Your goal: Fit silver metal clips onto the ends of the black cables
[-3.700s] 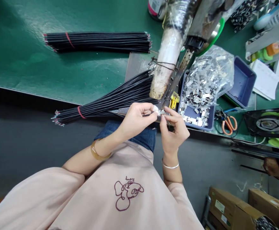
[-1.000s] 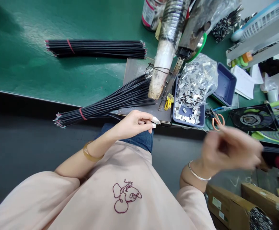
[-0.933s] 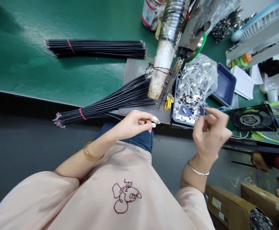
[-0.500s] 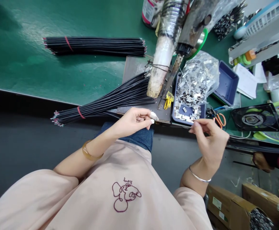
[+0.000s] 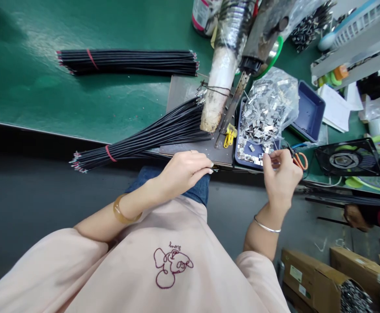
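My left hand point(image 5: 190, 168) is closed at the table's front edge, thumb and forefinger pinched together. Thin wire ends poke out past its fingertips, apparently from a black cable whose length the hand hides. My right hand point(image 5: 280, 174) reaches over the front right corner of a blue tray point(image 5: 237, 145). Its thumb and forefinger close around a small silver metal connector point(image 5: 267, 150), partly hidden by the fingers. Many loose connectors lie in the tray beneath a clear plastic bag point(image 5: 279, 93) full of more. Left of the tray, a fanned bundle of black cables point(image 5: 151, 134) rests on a board.
A second tied cable bundle point(image 5: 128, 62) lies farther back. A wrapped white nozzle point(image 5: 216, 93) and a metal tool point(image 5: 235, 102) hang over the board beside a yellow clip point(image 5: 230, 136). Orange-handled scissors point(image 5: 301, 161), an empty blue tray point(image 5: 310, 111) and a black fan point(image 5: 348, 161) are at right.
My right hand has moved up and slightly left, farther over the tray, its fingers now at a connector. My left hand has rolled over, its back now upward, with its fingertips slightly lower.
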`<action>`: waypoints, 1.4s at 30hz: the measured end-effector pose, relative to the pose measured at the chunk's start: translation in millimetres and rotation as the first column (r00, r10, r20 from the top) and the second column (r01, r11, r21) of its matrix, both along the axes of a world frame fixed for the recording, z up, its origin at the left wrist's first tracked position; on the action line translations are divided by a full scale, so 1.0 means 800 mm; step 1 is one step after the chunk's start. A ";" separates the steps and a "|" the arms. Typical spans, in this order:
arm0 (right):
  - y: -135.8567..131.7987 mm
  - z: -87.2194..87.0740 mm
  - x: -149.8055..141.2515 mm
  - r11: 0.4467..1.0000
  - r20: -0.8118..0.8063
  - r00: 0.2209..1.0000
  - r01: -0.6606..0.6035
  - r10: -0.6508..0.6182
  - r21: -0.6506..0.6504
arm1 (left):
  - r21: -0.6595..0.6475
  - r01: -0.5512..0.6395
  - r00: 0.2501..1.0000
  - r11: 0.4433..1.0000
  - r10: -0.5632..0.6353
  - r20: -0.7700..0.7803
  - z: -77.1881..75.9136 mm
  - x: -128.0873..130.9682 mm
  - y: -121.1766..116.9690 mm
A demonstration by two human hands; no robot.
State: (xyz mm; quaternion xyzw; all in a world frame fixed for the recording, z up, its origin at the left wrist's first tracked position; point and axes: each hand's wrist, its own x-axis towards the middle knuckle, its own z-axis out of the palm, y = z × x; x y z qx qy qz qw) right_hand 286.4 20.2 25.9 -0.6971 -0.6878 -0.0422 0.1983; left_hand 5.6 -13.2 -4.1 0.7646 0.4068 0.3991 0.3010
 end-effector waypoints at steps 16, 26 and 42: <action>0.061 -0.021 -0.014 0.964 -0.197 0.972 -0.168 0.127 -0.207 | -0.561 0.233 0.818 0.795 0.152 0.555 -0.002 -0.006 0.019; -0.002 -0.010 -0.067 0.989 -0.653 0.743 -0.090 0.146 0.118 | -0.580 0.203 0.869 0.789 0.128 0.478 0.004 0.001 0.016; -0.046 -0.026 -0.134 0.948 -0.705 0.648 -0.300 0.287 0.111 | -0.572 0.158 0.873 0.805 0.158 0.462 0.010 0.004 0.019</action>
